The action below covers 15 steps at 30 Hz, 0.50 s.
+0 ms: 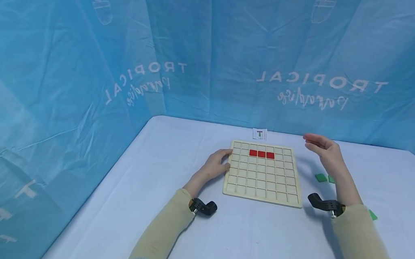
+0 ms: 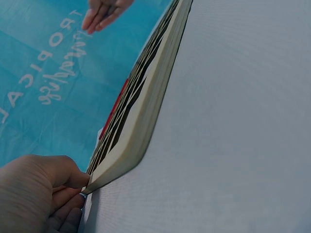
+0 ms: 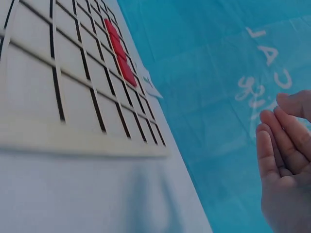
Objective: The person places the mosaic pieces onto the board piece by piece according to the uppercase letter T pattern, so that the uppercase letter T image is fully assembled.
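Note:
A pale grid board (image 1: 262, 174) lies on the white table, with three red square tiles (image 1: 261, 154) side by side in a row near its far edge. My left hand (image 1: 214, 166) holds the board's left edge; in the left wrist view the thumb (image 2: 73, 174) is at the rim and the other fingers are beside and below it. Off the board's right side, my right hand (image 1: 328, 153) is raised above the table. In the right wrist view its fingers (image 3: 286, 141) are loosely bent, and nothing shows between them and the thumb.
Green tiles (image 1: 321, 178) lie on the table right of the board, and another green piece (image 1: 373, 215) is partly hidden by the right sleeve. Behind the board is a small printed grid card (image 1: 260, 134). A blue curtain (image 1: 235, 58) bounds the back and left.

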{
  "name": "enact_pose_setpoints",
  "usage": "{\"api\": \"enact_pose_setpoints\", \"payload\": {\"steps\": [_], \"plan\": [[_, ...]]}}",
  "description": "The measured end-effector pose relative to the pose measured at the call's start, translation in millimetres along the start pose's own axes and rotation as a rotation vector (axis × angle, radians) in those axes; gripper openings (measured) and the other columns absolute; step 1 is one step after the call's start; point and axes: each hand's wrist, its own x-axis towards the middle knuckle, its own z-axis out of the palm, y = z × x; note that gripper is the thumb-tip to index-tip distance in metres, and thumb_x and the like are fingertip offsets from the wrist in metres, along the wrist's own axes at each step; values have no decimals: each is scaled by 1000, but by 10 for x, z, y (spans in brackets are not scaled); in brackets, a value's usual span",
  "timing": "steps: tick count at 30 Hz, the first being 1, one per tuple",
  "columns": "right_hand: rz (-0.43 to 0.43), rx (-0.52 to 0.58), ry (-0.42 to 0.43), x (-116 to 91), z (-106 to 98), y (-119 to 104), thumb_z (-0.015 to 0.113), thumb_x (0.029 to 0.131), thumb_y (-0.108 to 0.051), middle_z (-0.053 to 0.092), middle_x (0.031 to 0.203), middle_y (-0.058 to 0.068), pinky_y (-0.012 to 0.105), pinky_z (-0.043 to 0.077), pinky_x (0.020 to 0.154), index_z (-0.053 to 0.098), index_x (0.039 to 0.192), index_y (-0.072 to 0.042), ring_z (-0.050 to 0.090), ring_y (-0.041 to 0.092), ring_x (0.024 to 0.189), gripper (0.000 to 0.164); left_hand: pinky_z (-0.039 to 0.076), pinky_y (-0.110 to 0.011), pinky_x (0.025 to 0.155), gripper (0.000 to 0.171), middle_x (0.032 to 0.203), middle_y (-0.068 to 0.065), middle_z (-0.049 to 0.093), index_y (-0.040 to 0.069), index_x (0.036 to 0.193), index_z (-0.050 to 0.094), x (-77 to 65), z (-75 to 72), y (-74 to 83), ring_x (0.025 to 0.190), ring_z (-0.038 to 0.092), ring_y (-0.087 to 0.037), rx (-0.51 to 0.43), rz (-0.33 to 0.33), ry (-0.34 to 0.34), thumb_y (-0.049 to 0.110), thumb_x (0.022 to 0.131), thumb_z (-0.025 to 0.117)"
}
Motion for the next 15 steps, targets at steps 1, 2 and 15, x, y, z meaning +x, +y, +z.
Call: {"api": "enact_pose_setpoints", "payload": {"steps": [1,2,15], "plan": [[-4,-7,8,7,-65,79,62,90,-42,54,132,-1,25,39,99,53,135,-17,49,7,114,53,28,-31,110,55,141,-10,44,4,142,40,-1,-4,2,133,35,-22,-2,1,0,8,89,56],[-3,-9,12,-1,-121,125,62,89,-42,54,132,-1,24,39,99,53,135,-18,49,7,115,53,28,-31,110,55,141,-11,44,4,142,40,-2,-8,5,133,36,-22,-4,2,-1,8,89,56],[44,-212,94,-549,-500,-190,57,93,-37,54,125,-3,7,41,85,49,136,-9,48,-3,105,52,27,-31,110,55,141,-11,44,3,142,40,3,-4,-3,133,35,-22,-1,9,3,8,89,56]]}}
